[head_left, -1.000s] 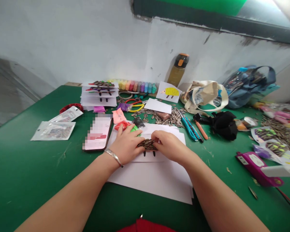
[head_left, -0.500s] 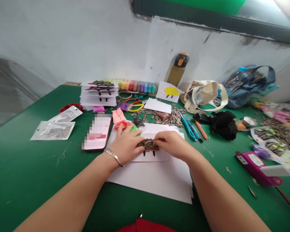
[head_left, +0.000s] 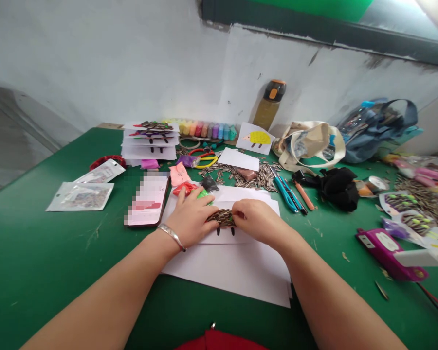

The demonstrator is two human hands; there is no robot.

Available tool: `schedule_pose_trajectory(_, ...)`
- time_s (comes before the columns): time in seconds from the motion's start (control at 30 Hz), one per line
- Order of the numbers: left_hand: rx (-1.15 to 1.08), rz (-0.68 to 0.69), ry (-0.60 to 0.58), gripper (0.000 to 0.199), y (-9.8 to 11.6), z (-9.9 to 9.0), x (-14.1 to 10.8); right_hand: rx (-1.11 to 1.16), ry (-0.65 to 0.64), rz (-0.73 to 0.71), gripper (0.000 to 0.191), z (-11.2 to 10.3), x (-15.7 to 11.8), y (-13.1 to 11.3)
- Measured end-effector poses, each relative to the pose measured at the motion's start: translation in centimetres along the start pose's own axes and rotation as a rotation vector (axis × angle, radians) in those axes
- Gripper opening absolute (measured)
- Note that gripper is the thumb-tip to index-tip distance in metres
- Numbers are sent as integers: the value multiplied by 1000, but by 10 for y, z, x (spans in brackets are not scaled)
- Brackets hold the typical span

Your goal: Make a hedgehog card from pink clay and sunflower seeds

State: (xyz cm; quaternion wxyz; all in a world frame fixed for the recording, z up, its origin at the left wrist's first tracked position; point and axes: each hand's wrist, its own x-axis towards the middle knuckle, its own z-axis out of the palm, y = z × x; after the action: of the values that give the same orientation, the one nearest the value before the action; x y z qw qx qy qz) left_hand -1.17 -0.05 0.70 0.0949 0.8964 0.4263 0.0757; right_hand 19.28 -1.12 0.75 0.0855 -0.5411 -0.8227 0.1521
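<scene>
A hedgehog picture (head_left: 224, 236) on white card lies in front of me, its back covered with sunflower seeds (head_left: 221, 218) and specks of green. My left hand (head_left: 190, 218) rests flat across the card's left side with its fingers spread. At the right end of the seeds, the fingers of my right hand (head_left: 257, 219) are pinched together, and whatever is between them is hidden. Under the card is a stack of white paper (head_left: 226, 267). Just beyond my left fingers are green clay (head_left: 202, 193) and a red clay packet (head_left: 184, 188).
A phone (head_left: 149, 201) lies left of the paper, near clear packets (head_left: 83, 197). Loose seeds (head_left: 264, 177), a blue cutter (head_left: 286, 192) and scissors (head_left: 206, 161) are beyond. Seed-covered cards (head_left: 149, 146) are stacked at back left. A purple glue gun (head_left: 389, 253) stands right.
My right fingertips have shifted very slightly left along the seeds and remain pinched. My left hand stays where it was.
</scene>
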Motion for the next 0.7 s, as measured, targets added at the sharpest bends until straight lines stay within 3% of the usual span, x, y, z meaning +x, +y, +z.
schedule_pose_trajectory(0.2, -6, 2, 9, 19, 0, 0, 0, -61, -27, -85, 19, -5, -2, -5)
schedule_pose_trajectory(0.47, -8, -5, 3, 18, 1, 0, 0, -88, -27, -30, 18, -1, -1, -2)
schedule_pose_trajectory(0.7, 18, -3, -17, 20, 1, -1, 0, -176, -33, -146, 21, -2, -5, -4)
